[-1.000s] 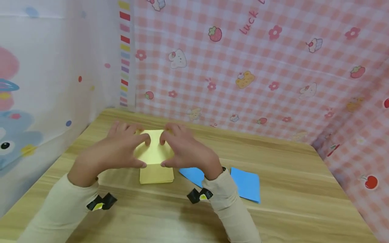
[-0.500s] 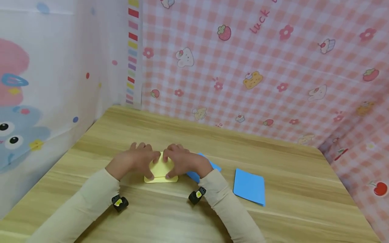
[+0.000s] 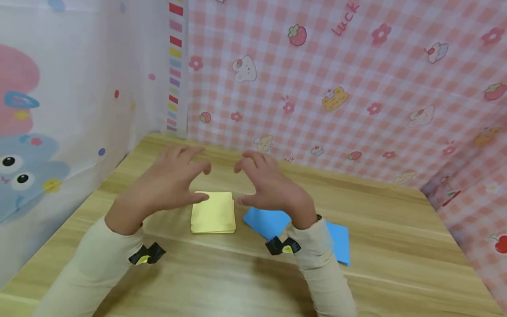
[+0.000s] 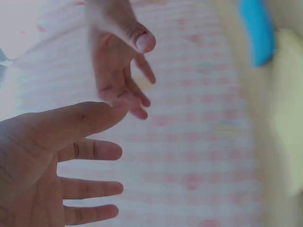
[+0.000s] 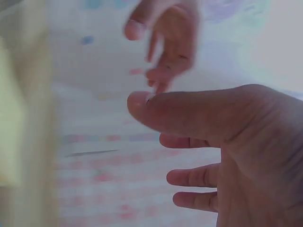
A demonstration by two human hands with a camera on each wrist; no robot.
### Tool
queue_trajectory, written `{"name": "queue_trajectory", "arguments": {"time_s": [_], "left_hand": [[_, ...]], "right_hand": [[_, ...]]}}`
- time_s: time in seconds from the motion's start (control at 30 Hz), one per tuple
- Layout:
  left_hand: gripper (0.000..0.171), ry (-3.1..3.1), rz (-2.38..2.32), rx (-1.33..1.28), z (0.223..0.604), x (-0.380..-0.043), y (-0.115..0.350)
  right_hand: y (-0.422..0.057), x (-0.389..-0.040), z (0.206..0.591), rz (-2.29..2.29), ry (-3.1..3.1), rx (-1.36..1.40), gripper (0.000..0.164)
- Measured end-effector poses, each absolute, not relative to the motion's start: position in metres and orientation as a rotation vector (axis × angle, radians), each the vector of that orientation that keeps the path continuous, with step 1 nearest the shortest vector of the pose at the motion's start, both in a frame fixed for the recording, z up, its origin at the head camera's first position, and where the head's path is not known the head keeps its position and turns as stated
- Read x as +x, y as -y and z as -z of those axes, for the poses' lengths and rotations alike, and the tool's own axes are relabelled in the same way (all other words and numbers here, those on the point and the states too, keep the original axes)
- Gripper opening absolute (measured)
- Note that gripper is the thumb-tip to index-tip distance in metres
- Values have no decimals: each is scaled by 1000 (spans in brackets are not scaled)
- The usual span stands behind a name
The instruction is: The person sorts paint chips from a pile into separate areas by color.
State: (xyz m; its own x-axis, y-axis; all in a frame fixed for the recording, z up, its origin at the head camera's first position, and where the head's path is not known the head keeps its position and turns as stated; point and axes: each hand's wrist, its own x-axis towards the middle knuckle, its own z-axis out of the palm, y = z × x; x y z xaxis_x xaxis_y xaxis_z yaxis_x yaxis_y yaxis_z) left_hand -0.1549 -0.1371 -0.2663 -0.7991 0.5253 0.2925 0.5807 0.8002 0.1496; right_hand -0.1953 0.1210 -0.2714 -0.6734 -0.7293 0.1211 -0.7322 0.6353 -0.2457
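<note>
A stack of square yellow paper sheets [image 3: 214, 215] lies flat on the wooden table, its edges slightly uneven. My left hand [image 3: 162, 180] hovers above its left side, fingers spread and holding nothing. Opposite it, my right hand [image 3: 273, 185] is raised near the stack's right side, also with nothing in its fingers. In the left wrist view, the fingers of my left hand [image 4: 80, 156] are apart, and the yellow paper [image 4: 289, 113] is blurred at the right edge. The right wrist view has my right hand [image 5: 222, 137] with its fingers extended.
A blue paper [image 3: 266, 221] lies right of the stack, partly under my right wrist in view. Another blue paper [image 3: 341, 246] is farther right, partly hidden by the sleeve. Patterned cloth [image 3: 301, 88] stands behind the table [image 3: 206, 281].
Both hands came down over the yellow stack, the far part of the yellow paper lowering onto the near part. Now they have lifted off and moved apart, leaving the stack flat.
</note>
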Motion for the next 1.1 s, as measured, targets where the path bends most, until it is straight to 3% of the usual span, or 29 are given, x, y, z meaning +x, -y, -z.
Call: {"name": "queue_trajectory", "arguments": {"time_s": [0.23, 0.8, 0.93, 1.1], "left_hand": [[43, 2509, 366, -956, 246, -137, 133], [35, 2536, 457, -1155, 233, -153, 60], [34, 2573, 518, -1287, 246, -172, 52], [31, 2873, 560, -1397, 290, -215, 35]], "right_hand": [[-149, -173, 239, -384, 2511, 1228, 59], [-221, -160, 238, -400, 2681, 973, 60], [-220, -160, 242, -349, 2714, 965, 60], [-205, -168, 269, -225, 2964, 962, 56]]}}
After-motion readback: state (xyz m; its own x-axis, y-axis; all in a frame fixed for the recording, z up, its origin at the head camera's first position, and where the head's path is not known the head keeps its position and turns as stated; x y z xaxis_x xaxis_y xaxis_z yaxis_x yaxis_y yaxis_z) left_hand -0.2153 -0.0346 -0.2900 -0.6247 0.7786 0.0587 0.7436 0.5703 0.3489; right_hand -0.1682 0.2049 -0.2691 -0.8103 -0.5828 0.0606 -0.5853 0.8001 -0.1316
